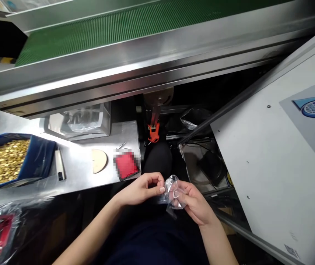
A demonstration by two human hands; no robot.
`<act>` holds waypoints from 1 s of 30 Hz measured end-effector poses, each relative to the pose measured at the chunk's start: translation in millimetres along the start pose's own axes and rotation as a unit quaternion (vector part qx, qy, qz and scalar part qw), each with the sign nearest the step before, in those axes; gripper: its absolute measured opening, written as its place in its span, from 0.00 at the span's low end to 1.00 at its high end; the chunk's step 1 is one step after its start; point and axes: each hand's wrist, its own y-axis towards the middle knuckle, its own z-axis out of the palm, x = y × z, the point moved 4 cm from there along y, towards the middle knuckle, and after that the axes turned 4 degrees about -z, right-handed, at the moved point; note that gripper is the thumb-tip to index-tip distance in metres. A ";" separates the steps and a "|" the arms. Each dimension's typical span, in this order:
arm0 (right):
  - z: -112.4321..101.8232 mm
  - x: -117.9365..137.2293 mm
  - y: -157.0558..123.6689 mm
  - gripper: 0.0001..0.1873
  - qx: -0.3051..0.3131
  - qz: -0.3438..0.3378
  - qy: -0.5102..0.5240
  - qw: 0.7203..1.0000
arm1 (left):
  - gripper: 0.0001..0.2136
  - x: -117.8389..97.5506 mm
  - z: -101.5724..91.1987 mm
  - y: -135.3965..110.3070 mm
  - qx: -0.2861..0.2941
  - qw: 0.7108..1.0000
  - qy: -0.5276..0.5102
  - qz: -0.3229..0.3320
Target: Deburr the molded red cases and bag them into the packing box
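Note:
A small clear plastic bag (pixel 173 189) is bunched up between my two hands, above my lap. My right hand (pixel 194 202) has its fingers wrapped round the bag from the right. From the left, my left hand (pixel 143 188) pinches the bag's edge between thumb and fingertips. What the bag contains, if anything, I cannot make out. Close by on the metal table lies a red pouch (pixel 126 164) with a dark cord. A tan half-round piece (pixel 99 161) sits to the left of the pouch.
A blue bin (pixel 42 151) of small gold pieces stands on the metal table (pixel 82 176), near a white-and-black cutter (pixel 59 165) and a clear tray (pixel 106 119). The green conveyor (pixel 113 31) crosses behind. An orange tool (pixel 153 133) hangs beneath it. A white machine panel (pixel 259 143) rises at right.

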 end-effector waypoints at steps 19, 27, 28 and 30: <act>-63.9 1.6 -11.4 0.26 -0.092 0.033 -0.187 0.977 | 0.10 18.4 3.4 5.4 -0.237 0.960 0.147 0.016; -59.9 5.5 -18.9 0.21 -0.221 -0.050 -0.221 0.948 | 0.07 8.1 28.0 -8.2 -0.328 0.907 0.238 0.117; -51.5 5.8 -17.6 0.20 -0.208 -0.054 -0.236 0.948 | 0.10 10.3 38.0 -2.8 -0.264 0.939 0.194 0.105; -34.2 4.7 -13.6 0.18 -0.161 -0.061 -0.247 0.954 | 0.16 15.9 54.5 8.1 -0.165 0.978 0.099 0.081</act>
